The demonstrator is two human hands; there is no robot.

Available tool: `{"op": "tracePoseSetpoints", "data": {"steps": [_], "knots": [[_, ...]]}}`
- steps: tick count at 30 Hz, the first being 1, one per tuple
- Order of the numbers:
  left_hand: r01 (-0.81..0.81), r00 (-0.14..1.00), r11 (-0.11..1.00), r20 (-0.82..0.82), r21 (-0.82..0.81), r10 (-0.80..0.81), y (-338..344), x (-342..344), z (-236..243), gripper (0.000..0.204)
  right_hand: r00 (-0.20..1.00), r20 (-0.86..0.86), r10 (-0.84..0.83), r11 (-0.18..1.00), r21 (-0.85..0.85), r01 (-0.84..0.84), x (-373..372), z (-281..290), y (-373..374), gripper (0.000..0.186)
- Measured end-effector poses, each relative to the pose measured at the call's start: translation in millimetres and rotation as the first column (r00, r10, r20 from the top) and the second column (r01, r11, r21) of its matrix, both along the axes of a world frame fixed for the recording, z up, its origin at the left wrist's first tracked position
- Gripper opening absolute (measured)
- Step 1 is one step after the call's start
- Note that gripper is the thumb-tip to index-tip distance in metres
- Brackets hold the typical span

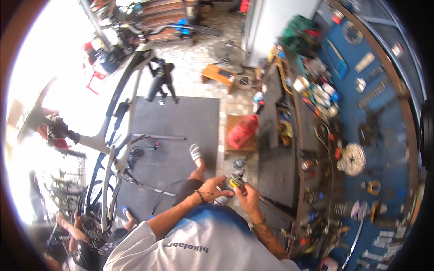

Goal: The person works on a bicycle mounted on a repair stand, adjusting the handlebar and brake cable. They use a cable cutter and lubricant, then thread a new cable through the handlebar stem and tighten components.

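In front of my body, my left hand [211,189] and my right hand [247,198] come together around a small dark-grey object with a yellow patch [234,182]. A short dark tip sticks up from its far end; its exact kind is too blurred to make out. Fingers of my right hand pinch it from the right. My left hand's thumb and fingers close on its left side. Just beyond the hands, a small grey round item [238,163] rests near the foot of a wooden stool [230,153].
A white bicycle frame [96,140] stands at left above a dark mat [181,117] with loose parts. Another person's arm [77,232] shows at lower left. A red jug [242,132] tops the stool. Right, a cluttered workbench [275,171] runs along a blue tool board [379,131].
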State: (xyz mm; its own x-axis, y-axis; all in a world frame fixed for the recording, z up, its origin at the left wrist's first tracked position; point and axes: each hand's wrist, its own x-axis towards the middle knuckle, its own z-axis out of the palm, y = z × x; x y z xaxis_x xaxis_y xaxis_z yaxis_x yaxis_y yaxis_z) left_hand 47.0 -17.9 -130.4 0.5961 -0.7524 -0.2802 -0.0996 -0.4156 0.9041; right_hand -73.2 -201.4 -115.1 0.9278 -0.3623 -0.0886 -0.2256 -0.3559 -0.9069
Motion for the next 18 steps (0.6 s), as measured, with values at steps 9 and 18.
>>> {"op": "tracePoseSetpoints", "data": {"steps": [9, 18], "knots": [[-0.490, 0.839, 0.740, -0.479, -0.461, 0.258, 38.4, 217.4, 45.7, 0.042, 0.989, 0.011, 0.146, 0.988, -0.060, -0.146, 232.8, 47.1, -25.7, 0.020], [-0.571, 0.790, 0.407, -0.344, -0.713, 0.507, 138.2, 384.8, 185.2, 0.050, 0.856, 0.512, -0.068, 0.987, -0.092, 0.133, 450.5, 172.8, -83.5, 0.025]]}}
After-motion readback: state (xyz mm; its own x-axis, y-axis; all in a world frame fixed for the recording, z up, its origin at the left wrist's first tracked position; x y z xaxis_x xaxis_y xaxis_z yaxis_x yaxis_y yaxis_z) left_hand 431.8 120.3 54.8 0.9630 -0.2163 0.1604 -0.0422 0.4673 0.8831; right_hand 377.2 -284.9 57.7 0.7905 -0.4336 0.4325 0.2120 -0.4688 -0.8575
